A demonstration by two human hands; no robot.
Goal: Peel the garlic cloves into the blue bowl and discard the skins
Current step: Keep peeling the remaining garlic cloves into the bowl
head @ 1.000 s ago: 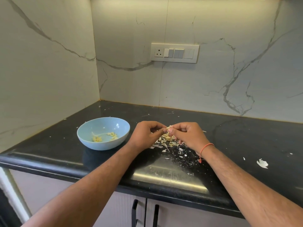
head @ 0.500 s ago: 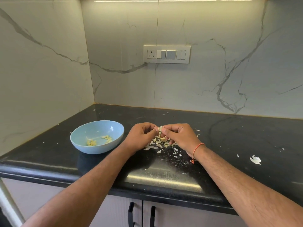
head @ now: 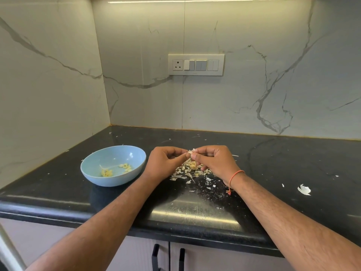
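Both hands, left hand [head: 166,163] and right hand [head: 213,161], meet fingertip to fingertip, pinching what seems a garlic clove [head: 191,152], mostly hidden, above skins [head: 187,172] on the counter [head: 58,184].

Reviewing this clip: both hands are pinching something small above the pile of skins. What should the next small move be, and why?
Probably pull the papery flake free and let it fall. The left hand and right hand pinch a garlic clove between their fingertips, with white skin sticking up from it. It hangs over the skin pile, while the blue bowl already holds peeled cloves.
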